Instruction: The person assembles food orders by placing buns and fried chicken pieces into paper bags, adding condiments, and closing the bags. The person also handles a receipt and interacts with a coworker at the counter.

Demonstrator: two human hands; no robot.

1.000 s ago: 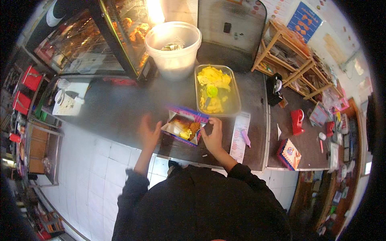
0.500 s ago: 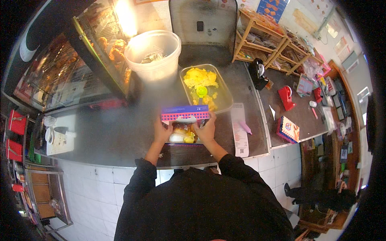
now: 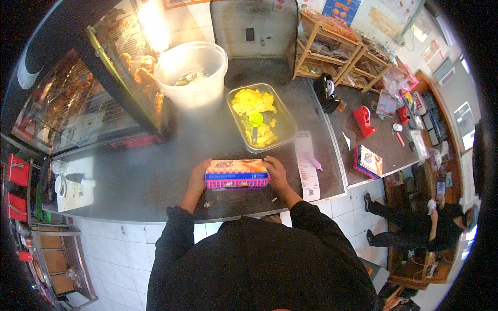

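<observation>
A printed cardboard food box (image 3: 237, 173), orange on top with blue and pink checked sides, rests near the counter's front edge with its lid down. My left hand (image 3: 198, 175) is closed on its left end, and my right hand (image 3: 276, 171) grips the right end. Its contents are almost wholly hidden; a little yellow shows low on the front side. Just behind the box lies a clear tray (image 3: 286, 136) of yellow food, scrambled-egg-like, with a green scoop (image 3: 256, 119) in it.
A white bucket (image 3: 191, 96) stands behind, beside a lit glass display case (image 3: 124, 72) of fried food. To the right are a paper slip (image 3: 306, 181), a pink pen-like object (image 3: 315, 163), a red tape dispenser (image 3: 364, 122) and another box (image 3: 368, 161). A person (image 3: 415, 228) stands far right.
The box's lid has come down over the food inside, and my hands have moved out to its two ends. The other person at the right has come more into view.
</observation>
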